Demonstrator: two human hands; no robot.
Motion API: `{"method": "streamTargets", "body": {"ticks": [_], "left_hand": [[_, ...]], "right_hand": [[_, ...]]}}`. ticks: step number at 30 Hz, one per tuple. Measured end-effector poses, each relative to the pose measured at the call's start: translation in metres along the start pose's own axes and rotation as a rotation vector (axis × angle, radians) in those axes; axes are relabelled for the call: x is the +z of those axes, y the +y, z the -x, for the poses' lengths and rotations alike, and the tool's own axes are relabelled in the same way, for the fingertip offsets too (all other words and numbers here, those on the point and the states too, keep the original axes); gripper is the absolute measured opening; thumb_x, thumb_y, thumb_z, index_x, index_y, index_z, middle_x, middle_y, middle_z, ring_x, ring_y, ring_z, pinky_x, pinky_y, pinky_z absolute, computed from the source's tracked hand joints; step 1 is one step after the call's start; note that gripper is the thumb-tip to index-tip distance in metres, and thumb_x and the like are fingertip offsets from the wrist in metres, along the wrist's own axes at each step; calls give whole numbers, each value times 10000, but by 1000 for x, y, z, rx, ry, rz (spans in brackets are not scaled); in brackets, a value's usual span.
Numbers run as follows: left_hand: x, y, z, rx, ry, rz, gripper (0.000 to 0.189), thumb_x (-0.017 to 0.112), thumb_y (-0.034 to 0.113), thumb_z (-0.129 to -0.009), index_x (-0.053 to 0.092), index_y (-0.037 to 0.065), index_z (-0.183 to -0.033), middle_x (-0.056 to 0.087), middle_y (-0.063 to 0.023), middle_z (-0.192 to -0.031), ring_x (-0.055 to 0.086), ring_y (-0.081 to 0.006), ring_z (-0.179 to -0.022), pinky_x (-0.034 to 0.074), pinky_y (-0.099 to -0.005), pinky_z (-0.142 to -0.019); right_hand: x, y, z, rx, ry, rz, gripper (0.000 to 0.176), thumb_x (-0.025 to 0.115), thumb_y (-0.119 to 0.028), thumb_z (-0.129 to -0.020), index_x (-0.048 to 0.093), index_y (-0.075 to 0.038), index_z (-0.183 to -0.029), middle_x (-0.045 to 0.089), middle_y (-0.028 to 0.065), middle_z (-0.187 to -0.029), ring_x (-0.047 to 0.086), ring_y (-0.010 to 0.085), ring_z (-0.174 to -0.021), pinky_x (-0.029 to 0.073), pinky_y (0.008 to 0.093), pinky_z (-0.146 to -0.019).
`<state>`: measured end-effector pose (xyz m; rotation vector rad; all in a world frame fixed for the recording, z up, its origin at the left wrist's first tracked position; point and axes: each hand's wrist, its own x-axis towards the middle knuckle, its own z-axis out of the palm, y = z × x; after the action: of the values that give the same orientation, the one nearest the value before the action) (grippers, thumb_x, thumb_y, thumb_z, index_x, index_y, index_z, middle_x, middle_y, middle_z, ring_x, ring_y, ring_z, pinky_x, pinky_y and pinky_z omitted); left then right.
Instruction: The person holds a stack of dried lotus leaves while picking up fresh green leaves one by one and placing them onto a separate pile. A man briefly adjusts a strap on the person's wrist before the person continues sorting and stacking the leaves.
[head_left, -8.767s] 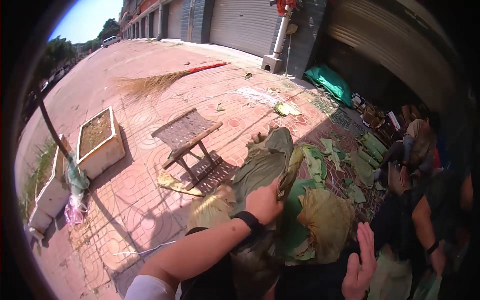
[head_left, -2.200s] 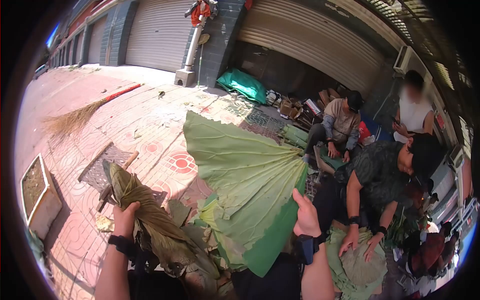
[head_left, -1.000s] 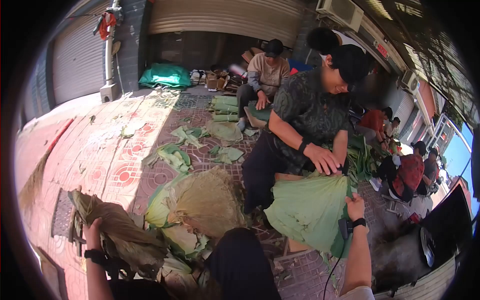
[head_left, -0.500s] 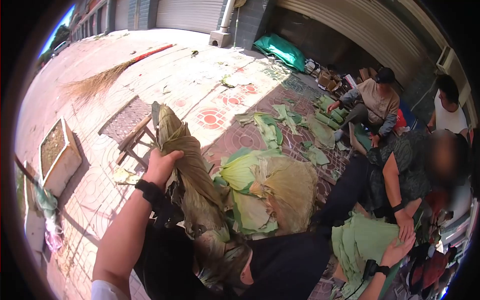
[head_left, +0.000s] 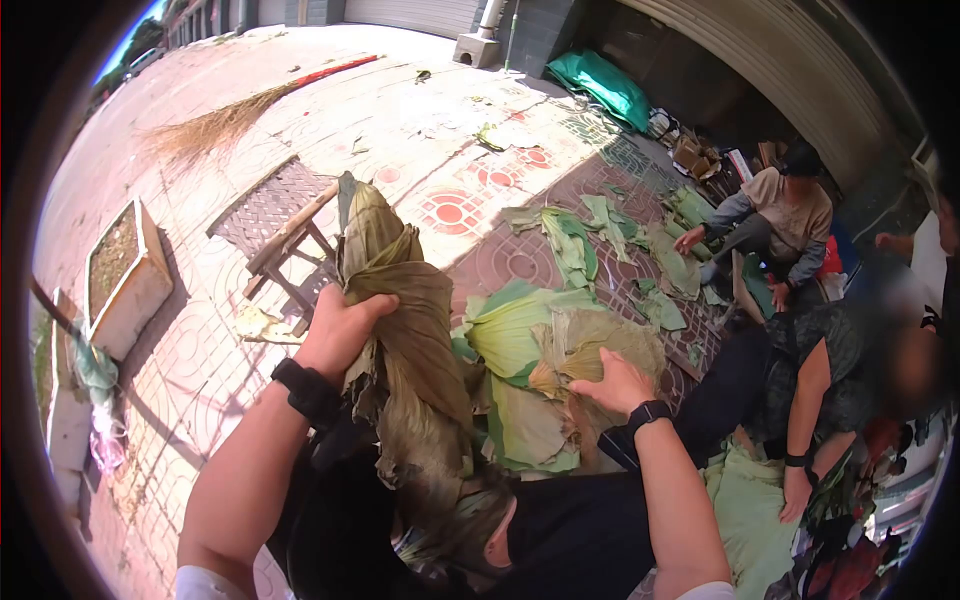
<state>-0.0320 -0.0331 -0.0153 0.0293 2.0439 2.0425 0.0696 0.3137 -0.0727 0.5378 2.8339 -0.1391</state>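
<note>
My left hand [head_left: 342,328] is wrapped round a folded bundle of dried brown lotus leaves [head_left: 410,340], which stands upright over my lap with its ragged lower end hanging down. My right hand [head_left: 618,384] reaches over a pile in front of me, thumb and fingers apart, right at a brown dried lotus leaf [head_left: 630,345]. Under and beside that leaf lie greener lotus leaves [head_left: 505,345], spread out like fans. To my right, light green leaves [head_left: 750,505] are stacked, with a co-worker's hand [head_left: 796,492] at their edge.
A low wooden stool [head_left: 285,235] stands left of the bundle, a soil-filled white planter [head_left: 150,285] beyond it. A broom [head_left: 270,105] lies on the paving. Loose leaves [head_left: 570,245] are scattered ahead. A person in a cap [head_left: 790,215] sits at the right, near a green sack [head_left: 605,88].
My right hand has left the light green stack on the right and come over to the brown leaf on the pile. The left hand keeps its hold on the bundle. The view has shifted slightly.
</note>
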Motion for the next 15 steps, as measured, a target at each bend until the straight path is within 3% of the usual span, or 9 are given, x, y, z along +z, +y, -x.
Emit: {"method": "streamTargets", "body": {"ticks": [3,6,12,15], "left_hand": [[-8,-6,-6,25,-61,26,292,618,96,-797,601,-85,-1025,661,-107,-937,617,-160,-843,480,-285,-797],[-10,-11,-12,41,-85,40,279,612,80,-800,603,-70,-1035,661,-94,-939,614,-154,-848,479,-284,-799],[-12,-7,-12,15,-81,60,271,609,73,-800,601,-70,-1030,661,-91,-938,617,-150,-834,485,-281,-783],[-11,-5,-9,23,-65,65,261,612,74,-798,605,-69,-1016,662,-93,-932,618,-149,-826,488,-282,-772]], "right_hand": [[22,-3,-14,102,3,38,933,663,-554,-705,326,8,-1369,505,182,-1288,521,320,-1146,423,415,-947],[27,-2,-19,125,-100,-55,897,635,-574,-716,365,-6,-1354,538,191,-1243,537,326,-1121,425,412,-939],[19,-11,-18,80,-83,-62,617,556,-500,-804,516,-102,-1273,619,201,-1096,579,340,-1035,448,421,-887],[32,12,-20,-32,92,-313,445,512,-415,-857,586,-99,-1161,644,177,-1018,585,343,-1006,464,402,-854]]}}
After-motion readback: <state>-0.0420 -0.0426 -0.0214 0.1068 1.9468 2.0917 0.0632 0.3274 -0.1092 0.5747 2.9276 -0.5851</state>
